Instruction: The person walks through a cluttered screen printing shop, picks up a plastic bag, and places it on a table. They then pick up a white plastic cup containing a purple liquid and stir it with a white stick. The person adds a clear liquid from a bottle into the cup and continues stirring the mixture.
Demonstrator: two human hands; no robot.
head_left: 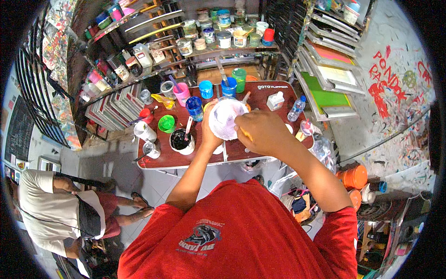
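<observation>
Above the dark red table (269, 153), my left hand (211, 132) is wrapped round the left side of a white tub (226, 120). The tub is tipped so that its mouth faces me, and its inside is coated white. My right hand (262, 132) is closed at the tub's right rim. A small yellowish bit shows by its fingers; what they hold is hidden. Nearest to my left hand stand a blue cup (194, 109) and a bucket of black paint (182, 142) with a stirring stick (188, 125) in it.
Cups in pink (182, 94), blue (228, 87) and green (166, 123) crowd the table, with a water bottle (296, 109) at right. Paint jars (224, 39) fill the shelves behind. Framed screens (325, 95) are racked at right. A person (65, 209) is at lower left.
</observation>
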